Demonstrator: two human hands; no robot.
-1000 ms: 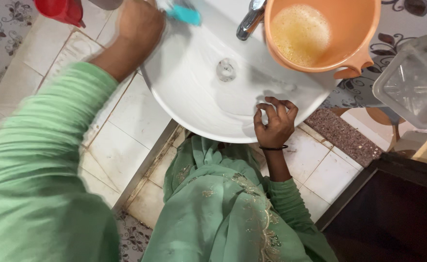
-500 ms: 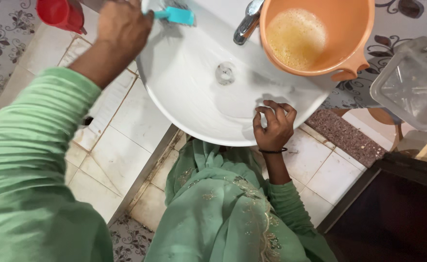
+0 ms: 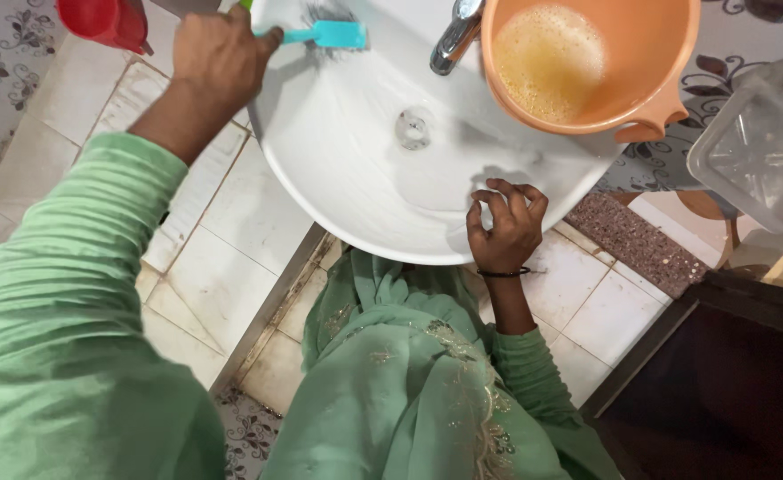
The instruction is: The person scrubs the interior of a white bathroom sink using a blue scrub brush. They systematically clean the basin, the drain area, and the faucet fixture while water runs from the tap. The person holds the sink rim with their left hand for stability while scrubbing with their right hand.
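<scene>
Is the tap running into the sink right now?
Off, as far as the view shows: no stream falls from the tap, and the sink holds no pooled water around the drain.

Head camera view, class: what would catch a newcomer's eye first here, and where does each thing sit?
The round white basin fills the upper middle, with a drain at its centre and a metal tap at the top. At the basin's upper left rim, the left hand grips a turquoise brush whose bristles press the basin wall, while the right hand rests on the near rim. An orange bucket of foamy liquid sits at the upper right.
</scene>
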